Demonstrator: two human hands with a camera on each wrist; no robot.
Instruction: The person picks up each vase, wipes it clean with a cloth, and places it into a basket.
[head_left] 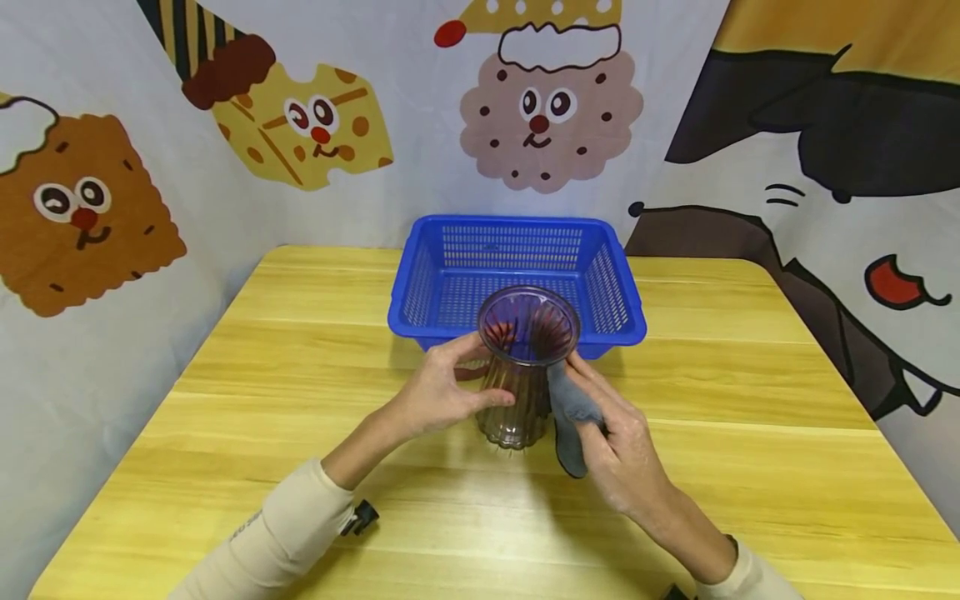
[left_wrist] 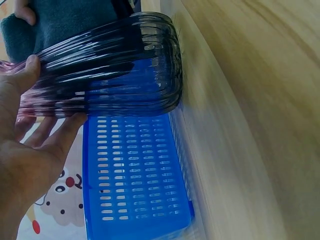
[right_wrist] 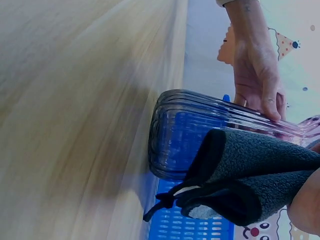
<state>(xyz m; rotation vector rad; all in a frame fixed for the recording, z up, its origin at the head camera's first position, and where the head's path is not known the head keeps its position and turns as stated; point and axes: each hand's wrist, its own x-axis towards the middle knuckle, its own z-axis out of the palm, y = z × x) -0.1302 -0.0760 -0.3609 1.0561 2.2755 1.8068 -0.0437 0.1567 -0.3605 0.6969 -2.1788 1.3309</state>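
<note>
A ribbed, see-through vase [head_left: 517, 408] with a flared, purplish rim stands upright in front of the basket. My left hand [head_left: 442, 387] grips it from the left, thumb across the near side. In the left wrist view the vase [left_wrist: 115, 75] shows its clear, thick-ribbed base end. On the other side, my right hand [head_left: 618, 442] pinches a folded grey cloth [head_left: 573, 412] close to the vase's wall, just under the rim. The cloth [right_wrist: 265, 155] has a dark border and a small cord loop, seen from the right wrist. Some right fingertips are hidden behind vase and cloth.
A blue plastic basket [head_left: 517, 223] with slotted walls stands behind the vase on the wood-grain table [head_left: 300, 358]. Behind the table hangs a white cloth backdrop [head_left: 427, 125] with cartoon prints.
</note>
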